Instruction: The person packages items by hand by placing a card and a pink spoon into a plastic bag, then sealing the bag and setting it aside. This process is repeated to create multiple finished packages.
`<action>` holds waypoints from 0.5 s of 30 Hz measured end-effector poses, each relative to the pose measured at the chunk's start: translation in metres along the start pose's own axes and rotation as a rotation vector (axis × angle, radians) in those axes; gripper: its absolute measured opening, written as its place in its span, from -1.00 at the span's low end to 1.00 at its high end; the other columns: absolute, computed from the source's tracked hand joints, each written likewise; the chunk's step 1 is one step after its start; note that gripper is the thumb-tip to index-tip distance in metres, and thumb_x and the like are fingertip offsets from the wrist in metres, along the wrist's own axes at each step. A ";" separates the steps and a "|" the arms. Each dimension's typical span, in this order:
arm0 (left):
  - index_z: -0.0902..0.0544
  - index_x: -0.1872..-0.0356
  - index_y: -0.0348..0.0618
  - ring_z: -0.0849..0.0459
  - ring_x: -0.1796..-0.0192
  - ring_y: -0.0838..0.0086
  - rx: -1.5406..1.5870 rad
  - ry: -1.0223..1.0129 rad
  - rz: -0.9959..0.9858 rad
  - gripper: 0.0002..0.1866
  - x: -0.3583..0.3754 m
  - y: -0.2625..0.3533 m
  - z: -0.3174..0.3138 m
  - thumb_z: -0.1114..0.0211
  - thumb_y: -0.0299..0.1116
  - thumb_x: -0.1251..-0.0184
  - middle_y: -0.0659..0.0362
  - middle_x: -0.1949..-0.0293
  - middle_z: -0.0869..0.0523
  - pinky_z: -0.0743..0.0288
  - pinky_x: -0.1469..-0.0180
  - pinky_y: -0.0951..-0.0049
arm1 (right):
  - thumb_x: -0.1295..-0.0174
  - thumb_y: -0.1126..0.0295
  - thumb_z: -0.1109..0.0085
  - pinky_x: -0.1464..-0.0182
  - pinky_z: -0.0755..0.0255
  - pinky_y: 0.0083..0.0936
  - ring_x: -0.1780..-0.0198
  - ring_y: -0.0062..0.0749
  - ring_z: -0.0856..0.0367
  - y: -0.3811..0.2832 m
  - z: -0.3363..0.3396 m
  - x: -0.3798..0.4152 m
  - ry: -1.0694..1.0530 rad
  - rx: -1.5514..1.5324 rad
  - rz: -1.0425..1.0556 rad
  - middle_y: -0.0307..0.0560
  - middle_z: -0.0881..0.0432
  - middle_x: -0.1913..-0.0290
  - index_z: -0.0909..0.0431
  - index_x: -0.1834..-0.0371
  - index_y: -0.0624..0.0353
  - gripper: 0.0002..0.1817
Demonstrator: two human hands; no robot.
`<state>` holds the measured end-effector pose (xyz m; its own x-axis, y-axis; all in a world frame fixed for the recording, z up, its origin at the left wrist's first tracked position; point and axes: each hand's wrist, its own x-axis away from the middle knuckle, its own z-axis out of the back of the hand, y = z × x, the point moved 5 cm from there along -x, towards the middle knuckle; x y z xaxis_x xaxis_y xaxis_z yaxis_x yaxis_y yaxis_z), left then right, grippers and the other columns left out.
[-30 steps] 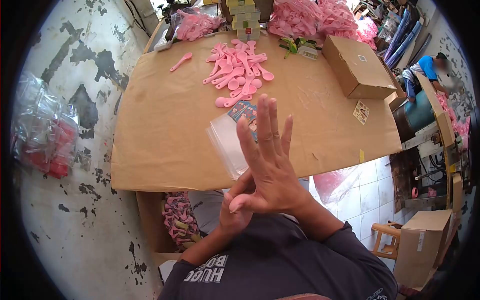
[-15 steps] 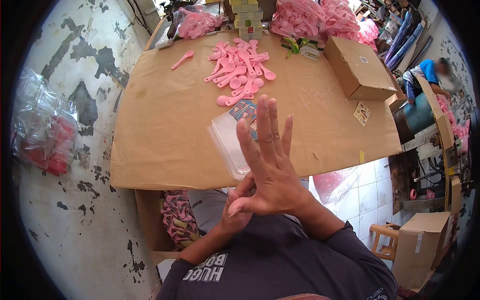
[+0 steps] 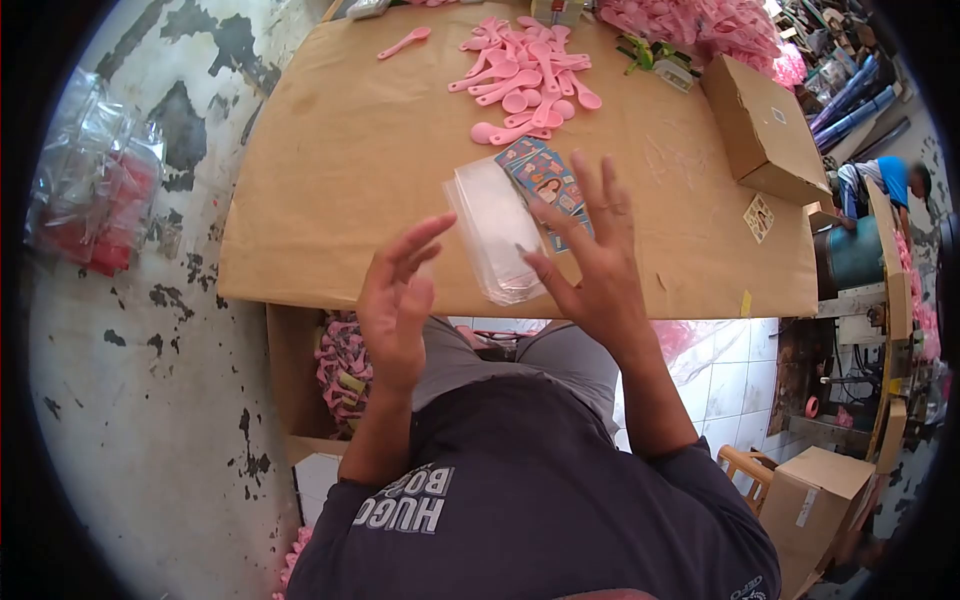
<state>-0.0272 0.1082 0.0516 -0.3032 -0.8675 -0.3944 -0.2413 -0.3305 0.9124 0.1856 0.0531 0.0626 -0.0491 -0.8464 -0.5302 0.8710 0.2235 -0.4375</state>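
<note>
Slick clear bags (image 3: 490, 215) are lying stacked on the brown surface (image 3: 330, 200), beside printed cards (image 3: 530, 160) the right hand (image 3: 597, 268) is partly hiding. Its blurred fingers (image 3: 570, 233) are standing spread; the left hand (image 3: 394, 310) hanging loosely open. Pink spoons (image 3: 520, 72) lying heaped beyond.

To your left rises a pale wall (image 3: 180, 420), its paint flaking to show dark gray patches. In front of you spreads a broad counter (image 3: 340, 200) with a brown covering. Beyond its near right corner you can see white floor tiles (image 3: 735, 385), and 1 wooden stool (image 3: 737, 460) near a cardboard box (image 3: 815, 500). Farther right stands a teal drum (image 3: 855, 255), with clutter heaped behind it. Bright light washes over the tiles.
</note>
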 end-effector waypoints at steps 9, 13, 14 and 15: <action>-0.70 -0.13 -0.21 -0.65 -0.18 0.12 -0.696 -0.211 -0.128 -0.66 0.002 -0.025 -0.007 -0.37 -0.37 -0.37 0.00 -0.11 -0.75 -0.50 -0.25 0.21 | -0.20 0.17 -0.46 -0.60 0.33 0.33 -0.72 0.15 0.18 0.008 -0.045 0.020 -0.170 0.069 -0.027 0.07 -0.06 -0.69 -0.66 0.06 0.05 -0.67; -0.71 -0.12 -0.18 -0.64 -0.18 0.09 -0.765 -0.327 -0.191 -0.65 0.007 -0.034 -0.015 -0.41 -0.37 -0.32 0.06 -0.13 -0.75 -0.49 -0.26 0.15 | -0.23 0.29 -0.42 -0.59 0.30 0.34 -0.72 0.13 0.13 0.012 -0.048 0.019 -0.147 0.027 -0.064 0.03 -0.15 -0.67 -0.68 0.12 0.07 -0.79; -0.71 -0.12 -0.18 -0.64 -0.18 0.09 -0.761 -0.326 -0.186 -0.65 0.007 -0.037 -0.015 -0.41 -0.37 -0.32 0.06 -0.13 -0.75 -0.49 -0.26 0.15 | -0.24 0.33 -0.41 -0.59 0.27 0.35 -0.71 0.14 0.09 0.014 -0.048 0.019 -0.128 0.022 -0.062 0.02 -0.19 -0.65 -0.70 0.16 0.09 -0.83; -0.71 -0.11 -0.18 -0.64 -0.17 0.10 -0.781 -0.330 -0.200 -0.65 0.008 -0.038 -0.015 -0.42 -0.36 -0.32 0.07 -0.13 -0.75 -0.49 -0.25 0.15 | -0.24 0.33 -0.41 -0.59 0.27 0.35 -0.71 0.14 0.09 0.015 -0.049 0.019 -0.133 0.025 -0.064 0.02 -0.19 -0.65 -0.70 0.16 0.09 -0.83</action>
<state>-0.0068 0.1086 0.0152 -0.6034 -0.6539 -0.4565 0.3465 -0.7305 0.5884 0.1738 0.0643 0.0100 -0.0413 -0.9154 -0.4005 0.8800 0.1565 -0.4484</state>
